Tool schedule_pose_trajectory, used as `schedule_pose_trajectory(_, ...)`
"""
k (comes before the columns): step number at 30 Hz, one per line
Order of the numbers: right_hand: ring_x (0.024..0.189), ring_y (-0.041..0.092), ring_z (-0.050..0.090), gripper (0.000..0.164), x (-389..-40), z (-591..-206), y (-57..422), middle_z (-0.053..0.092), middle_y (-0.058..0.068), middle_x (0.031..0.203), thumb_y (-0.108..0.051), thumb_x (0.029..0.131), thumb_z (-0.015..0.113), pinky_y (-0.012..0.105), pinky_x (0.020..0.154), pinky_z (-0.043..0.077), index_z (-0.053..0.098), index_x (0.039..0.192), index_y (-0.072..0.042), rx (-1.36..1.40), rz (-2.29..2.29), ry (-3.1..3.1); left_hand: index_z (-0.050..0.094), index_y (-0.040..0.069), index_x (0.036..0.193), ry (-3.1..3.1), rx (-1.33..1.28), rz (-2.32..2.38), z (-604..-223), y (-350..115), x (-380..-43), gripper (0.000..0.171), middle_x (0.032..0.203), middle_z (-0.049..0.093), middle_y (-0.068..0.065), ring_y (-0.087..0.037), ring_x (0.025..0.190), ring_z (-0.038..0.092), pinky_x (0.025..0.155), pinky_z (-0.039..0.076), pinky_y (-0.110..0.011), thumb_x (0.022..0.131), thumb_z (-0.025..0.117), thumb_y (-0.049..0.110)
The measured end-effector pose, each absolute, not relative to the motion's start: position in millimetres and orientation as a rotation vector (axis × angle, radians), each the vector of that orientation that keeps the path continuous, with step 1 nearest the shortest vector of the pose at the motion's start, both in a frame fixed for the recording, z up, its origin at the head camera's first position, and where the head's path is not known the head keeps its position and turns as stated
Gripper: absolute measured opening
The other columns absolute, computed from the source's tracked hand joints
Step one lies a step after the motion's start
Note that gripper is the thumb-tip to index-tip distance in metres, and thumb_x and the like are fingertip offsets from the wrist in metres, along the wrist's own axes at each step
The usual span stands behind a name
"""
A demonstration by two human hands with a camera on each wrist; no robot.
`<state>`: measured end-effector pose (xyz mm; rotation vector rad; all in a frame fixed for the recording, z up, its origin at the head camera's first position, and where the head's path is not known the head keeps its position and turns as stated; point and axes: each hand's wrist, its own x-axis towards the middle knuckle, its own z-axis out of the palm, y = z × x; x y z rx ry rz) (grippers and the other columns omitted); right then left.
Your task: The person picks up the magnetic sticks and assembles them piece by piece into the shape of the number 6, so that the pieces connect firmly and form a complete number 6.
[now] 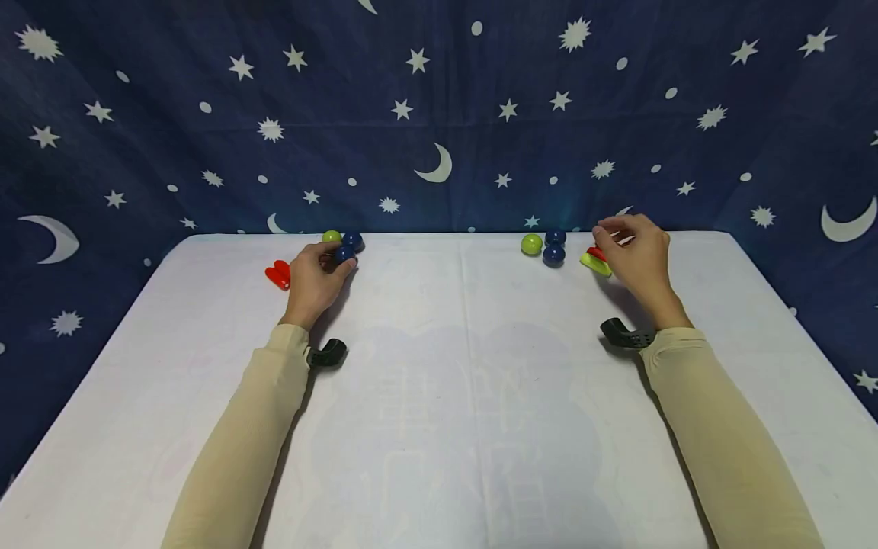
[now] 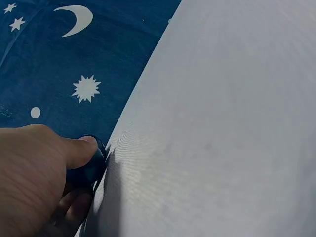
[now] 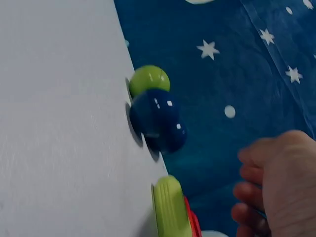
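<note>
My left hand (image 1: 317, 280) pinches a glossy dark blue ball (image 1: 344, 255) between thumb and fingers. The left wrist view shows my thumb lying over that blue ball (image 2: 86, 170). Just behind it are a second blue ball (image 1: 354, 240) and a lime-green ball (image 1: 331, 236). Two long red pieces (image 1: 277, 274) lie left of this hand. My right hand (image 1: 638, 258) hovers beside a ridged yellow-green piece (image 1: 595, 264) and a red piece (image 1: 595, 252). Its fingers are loosely bent, with nothing visible between them in the right wrist view.
Left of the right hand, a lime-green ball (image 1: 531, 244) and two dark blue balls, one in front (image 1: 553, 255) and one behind (image 1: 555, 237), sit close together. A white cloth (image 1: 439, 396) covers the table. A dark blue star-patterned curtain (image 1: 439, 91) hangs behind its far edge.
</note>
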<state>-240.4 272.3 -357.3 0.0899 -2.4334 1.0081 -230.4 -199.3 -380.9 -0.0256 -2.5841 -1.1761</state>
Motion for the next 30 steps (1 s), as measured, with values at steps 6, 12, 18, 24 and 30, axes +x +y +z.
schedule_pose_trajectory(6,0.075,0.005,0.050,0.025,-242.2,-362.3,276.8,0.064,0.012,0.089,-0.023,0.093,0.073,0.025,0.074,0.033,0.077,0.104,-0.001,0.095,1.032,-2.465,0.059,-0.008,0.135,-2.552,-0.012,-1.223,-385.0,-200.5,-231.4,0.046,0.129,0.057,-0.027,-0.038,0.114,0.059,0.101,0.049,-0.045,0.096,0.071,0.013)
schedule_pose_trajectory(12,0.069,0.000,0.049,0.021,-239.9,-366.4,281.8,0.065,0.017,0.087,-0.015,0.089,0.077,0.022,0.072,0.033,0.078,0.102,0.001,0.148,1.032,-2.468,0.060,-0.007,0.134,-2.522,-0.024,-1.249,-386.8,-201.0,-232.0,0.045,0.127,0.058,-0.025,-0.036,0.112,0.059,0.100,0.050,-0.044,0.095,0.072,0.014)
schedule_pose_trajectory(18,0.071,0.000,0.050,0.028,-227.4,-374.8,291.4,0.065,0.018,0.095,-0.017,0.088,0.081,0.015,0.064,0.038,0.077,0.105,0.004,0.138,1.063,-2.527,0.060,-0.007,0.133,-2.524,-0.017,-1.254,-386.7,-201.2,-231.7,0.045,0.125,0.059,-0.025,-0.036,0.109,0.060,0.098,0.050,-0.043,0.095,0.072,0.014)
schedule_pose_trajectory(24,0.078,0.012,0.052,0.035,-222.4,-383.6,294.0,0.062,0.017,0.098,-0.019,0.088,0.081,0.012,0.065,0.038,0.075,0.111,0.005,0.108,1.041,-2.568,0.059,-0.008,0.134,-2.527,-0.014,-1.251,-388.0,-202.2,-231.8,0.046,0.126,0.058,-0.025,-0.036,0.109,0.060,0.099,0.050,-0.043,0.095,0.072,0.014)
schedule_pose_trajectory(30,0.082,0.020,0.054,0.035,-220.9,-387.9,291.2,0.061,0.019,0.101,-0.017,0.088,0.081,0.012,0.068,0.038,0.074,0.114,0.005,0.109,1.026,-2.572,0.059,-0.008,0.135,-2.530,-0.011,-1.258,-387.3,-201.9,-231.6,0.047,0.126,0.058,-0.025,-0.036,0.109,0.060,0.099,0.050,-0.043,0.095,0.072,0.014)
